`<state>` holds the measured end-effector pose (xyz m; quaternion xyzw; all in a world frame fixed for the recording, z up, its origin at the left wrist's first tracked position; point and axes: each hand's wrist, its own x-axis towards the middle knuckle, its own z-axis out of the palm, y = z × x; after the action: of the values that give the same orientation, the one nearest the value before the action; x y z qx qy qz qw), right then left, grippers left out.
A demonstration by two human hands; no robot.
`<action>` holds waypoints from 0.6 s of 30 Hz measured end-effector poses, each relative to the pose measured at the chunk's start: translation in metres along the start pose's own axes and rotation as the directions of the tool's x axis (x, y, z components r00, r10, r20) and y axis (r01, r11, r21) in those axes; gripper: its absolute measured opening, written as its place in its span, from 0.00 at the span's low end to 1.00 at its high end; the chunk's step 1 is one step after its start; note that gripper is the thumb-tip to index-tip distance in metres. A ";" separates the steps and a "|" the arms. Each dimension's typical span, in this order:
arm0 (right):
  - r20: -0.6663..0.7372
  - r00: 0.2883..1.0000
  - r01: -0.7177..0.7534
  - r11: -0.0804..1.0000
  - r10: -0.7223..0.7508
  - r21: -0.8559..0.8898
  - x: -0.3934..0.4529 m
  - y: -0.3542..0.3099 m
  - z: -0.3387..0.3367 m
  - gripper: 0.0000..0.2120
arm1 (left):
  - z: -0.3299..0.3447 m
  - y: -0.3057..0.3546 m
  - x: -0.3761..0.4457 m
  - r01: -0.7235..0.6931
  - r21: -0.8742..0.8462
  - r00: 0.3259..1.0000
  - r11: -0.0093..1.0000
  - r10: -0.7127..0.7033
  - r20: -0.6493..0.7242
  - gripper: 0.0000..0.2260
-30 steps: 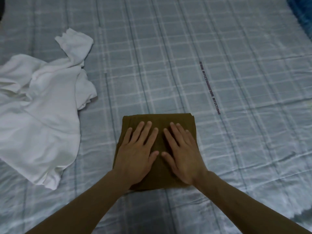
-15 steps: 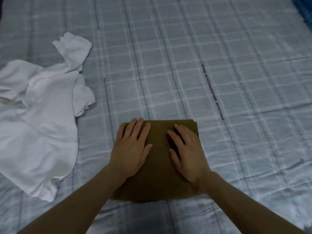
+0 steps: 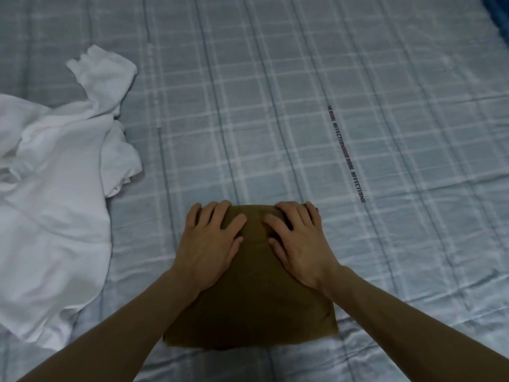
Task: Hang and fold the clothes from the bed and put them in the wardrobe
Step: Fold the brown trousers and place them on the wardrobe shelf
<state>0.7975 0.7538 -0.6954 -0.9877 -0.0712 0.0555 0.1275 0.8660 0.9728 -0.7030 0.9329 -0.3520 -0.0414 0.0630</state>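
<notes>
- My left hand (image 3: pixel 212 245) lies palm down on the folded olive-brown cloth garment (image 3: pixel 253 299), fingers spread and straight, their tips reaching its far left corner.
- My right hand (image 3: pixel 298 244) lies the same way on the far right part of the garment — flat, fingers straight, the tips at its far edge.
- Neither hand curls round anything; both simply press on the fabric.
- The olive-brown garment is a neat, roughly square packet lying flat on the bed's pale blue-grey checked sheet (image 3: pixel 303 78), in the near middle of the scene, its near edge showing between my forearms.
- A crumpled white cloth shirt (image 3: pixel 55 202) lies unfolded on the sheet to the left — apart from the brown packet, with one sleeve sticking out toward the far side.
- A line of small dark printed lettering (image 3: pixel 347 153) runs along the sheet, to the right of and beyond my right hand.
- A strip of dark blue fabric (image 3: pixel 498 15) shows at the far right corner.
</notes>
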 end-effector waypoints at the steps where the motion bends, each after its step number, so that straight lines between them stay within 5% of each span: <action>1: 0.003 1.000 0.009 1.000 -0.009 0.010 -0.003 0.001 0.001 0.17 | 0.001 -0.001 0.000 -0.002 -0.004 1.000 1.000 0.002 0.007 0.14; 11: 0.061 0.997 0.045 0.999 -0.044 -0.019 0.026 0.003 -0.011 0.11 | -0.003 -0.012 0.019 -0.122 0.020 0.992 0.992 0.122 -0.007 0.12; 18: -0.023 1.000 0.002 1.000 -0.002 -0.001 0.022 -0.001 -0.005 0.13 | 0.002 -0.012 0.018 -0.154 -0.007 0.979 0.988 0.151 -0.134 0.10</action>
<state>0.8201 0.7573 -0.6918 -0.9882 -0.0709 0.0440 0.1281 0.8868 0.9699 -0.7072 0.9033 -0.4171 0.0229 0.0975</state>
